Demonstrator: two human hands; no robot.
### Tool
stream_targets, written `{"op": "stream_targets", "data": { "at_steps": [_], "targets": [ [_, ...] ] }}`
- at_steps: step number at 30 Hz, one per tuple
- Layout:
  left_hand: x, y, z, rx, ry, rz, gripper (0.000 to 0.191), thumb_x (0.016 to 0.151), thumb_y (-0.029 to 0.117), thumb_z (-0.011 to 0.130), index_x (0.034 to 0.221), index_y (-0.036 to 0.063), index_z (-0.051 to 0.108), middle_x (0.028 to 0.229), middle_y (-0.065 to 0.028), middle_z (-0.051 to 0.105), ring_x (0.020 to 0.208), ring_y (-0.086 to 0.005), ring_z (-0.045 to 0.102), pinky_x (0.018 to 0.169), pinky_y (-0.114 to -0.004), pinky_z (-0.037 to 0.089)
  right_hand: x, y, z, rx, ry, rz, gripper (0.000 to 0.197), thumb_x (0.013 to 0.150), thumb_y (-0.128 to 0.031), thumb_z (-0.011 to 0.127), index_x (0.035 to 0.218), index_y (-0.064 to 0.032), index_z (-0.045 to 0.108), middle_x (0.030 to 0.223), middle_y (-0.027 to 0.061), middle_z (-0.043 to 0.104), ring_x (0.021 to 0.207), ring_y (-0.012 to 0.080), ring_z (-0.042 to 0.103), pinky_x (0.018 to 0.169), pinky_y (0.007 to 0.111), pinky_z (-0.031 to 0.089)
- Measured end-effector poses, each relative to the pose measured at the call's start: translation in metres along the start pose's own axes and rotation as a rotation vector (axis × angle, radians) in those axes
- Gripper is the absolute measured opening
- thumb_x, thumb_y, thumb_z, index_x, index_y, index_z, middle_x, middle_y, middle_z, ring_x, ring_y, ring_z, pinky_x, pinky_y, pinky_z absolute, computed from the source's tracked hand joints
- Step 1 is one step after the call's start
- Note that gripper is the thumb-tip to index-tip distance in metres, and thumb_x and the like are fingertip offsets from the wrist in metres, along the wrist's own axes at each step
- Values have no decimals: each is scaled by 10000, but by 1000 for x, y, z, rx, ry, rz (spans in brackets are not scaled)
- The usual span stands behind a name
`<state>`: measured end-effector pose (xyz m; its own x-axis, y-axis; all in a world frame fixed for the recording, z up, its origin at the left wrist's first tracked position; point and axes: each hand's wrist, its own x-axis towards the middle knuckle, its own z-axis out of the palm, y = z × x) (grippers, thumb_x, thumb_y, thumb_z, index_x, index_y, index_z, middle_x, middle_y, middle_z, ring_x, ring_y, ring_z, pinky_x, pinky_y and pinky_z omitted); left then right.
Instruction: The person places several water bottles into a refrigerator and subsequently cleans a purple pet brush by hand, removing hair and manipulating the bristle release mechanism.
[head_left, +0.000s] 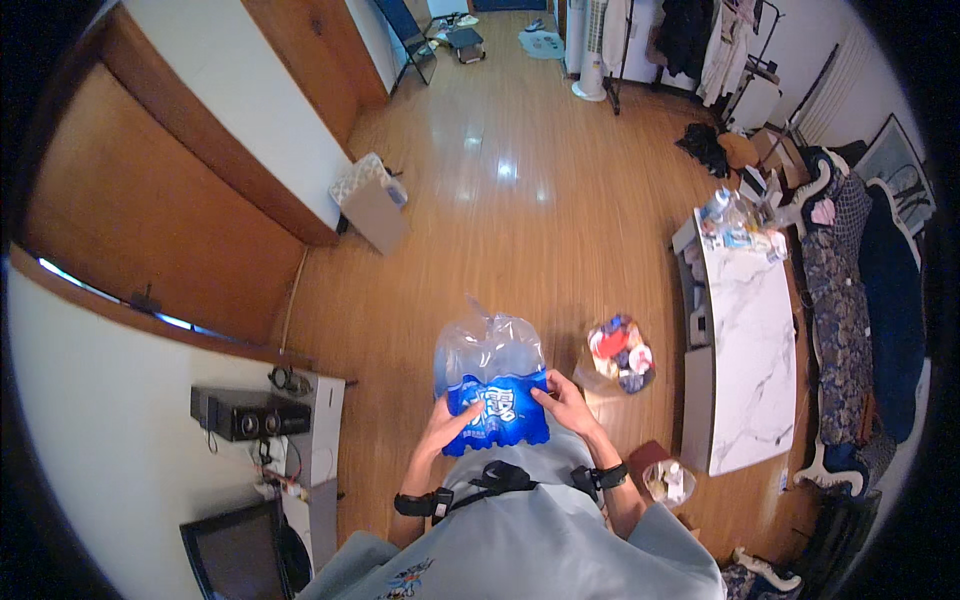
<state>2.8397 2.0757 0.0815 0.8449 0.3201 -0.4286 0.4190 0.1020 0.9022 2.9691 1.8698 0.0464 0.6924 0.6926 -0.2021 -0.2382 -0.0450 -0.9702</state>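
A shrink-wrapped pack of bottled water (499, 405), clear plastic above and blue printed film below, is held in front of my waist. My left hand (450, 424) grips its left side, with the thumb lying on the blue film. On the right side, my right hand (561, 403) holds the pack's edge, thumb on the front and fingers partly hidden behind. Both wrists wear black straps. How many bottles the wrap encloses cannot be told.
To the right stand a marble-patterned table (754, 360) with items at its far end and a patterned sofa (836, 322). A full bag (619, 356) and a smaller bag (670, 482) sit on the wooden floor. A cardboard piece (375, 214) leans near the left wall; speakers (255, 416) stand at left.
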Motion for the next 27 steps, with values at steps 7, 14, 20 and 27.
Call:
{"op": "stream_targets", "data": {
  "at_steps": [7, 14, 20, 27],
  "targets": [
    [163, 87, -34, -78, 120, 106, 379, 813, 281, 693, 1039, -8, 596, 927, -60, 629, 844, -136, 589, 755, -286, 484, 198, -83, -55, -118, -29, 16, 170, 903, -127, 560, 1033, -19, 534, 863, 2, 571, 788, 67, 502, 709, 238, 437],
    [349, 154, -77, -266, 115, -16, 393, 858, 286, 639, 1083, -30, 576, 942, -64, 632, 833, -122, 583, 743, -285, 486, 387, -81, -111, -108, 68, 94, 230, 904, -127, 566, 1083, 10, 523, 953, 48, 596, 859, 108, 540, 775, 270, 460],
    [502, 220, -125, -44, 56, 26, 401, 887, 301, 603, 1115, -26, 560, 961, -63, 629, 836, -123, 581, 740, -268, 486, 535, -123, -141, -103, 192, 86, 223, 890, -117, 581, 1068, 9, 537, 920, 60, 605, 833, 125, 553, 773, 273, 458],
    [678, 288, -173, -9, 53, -9, 403, 895, 325, 587, 1109, -17, 576, 976, -50, 627, 856, -121, 562, 781, -279, 466, 725, -138, -180, -65, 227, 113, 164, 890, -113, 573, 1012, -10, 536, 876, 47, 590, 805, 116, 549, 735, 254, 463]
  ]
}}
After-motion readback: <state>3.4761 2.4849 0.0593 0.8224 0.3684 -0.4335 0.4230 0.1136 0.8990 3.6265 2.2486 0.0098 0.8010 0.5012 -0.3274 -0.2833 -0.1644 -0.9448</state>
